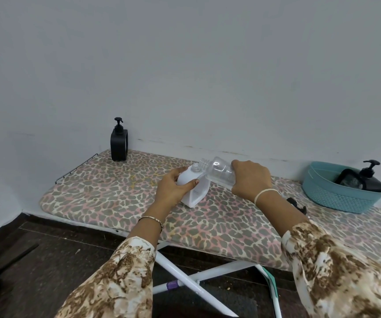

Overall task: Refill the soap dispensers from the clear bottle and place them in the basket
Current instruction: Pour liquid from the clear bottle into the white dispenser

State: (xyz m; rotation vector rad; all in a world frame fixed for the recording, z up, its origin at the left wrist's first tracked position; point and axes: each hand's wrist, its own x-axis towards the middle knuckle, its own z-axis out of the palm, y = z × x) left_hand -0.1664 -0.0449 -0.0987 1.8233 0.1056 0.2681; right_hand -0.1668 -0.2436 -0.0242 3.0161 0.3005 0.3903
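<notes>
Now, refilling: the left hand (173,191) grips the tilted white plastic soap dispenser (200,194); the right hand (251,180) tips the clear plastic bottle (219,171) at its open neck. Next, I judge, the mouths must stay aligned.

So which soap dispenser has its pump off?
The white plastic dispenser in the left hand: open neck. The black wall-side dispenser and the black dispenser in the teal basket have pumps.

Black part (302,210), perhaps pump, behind right forearm (279,210)
</notes>
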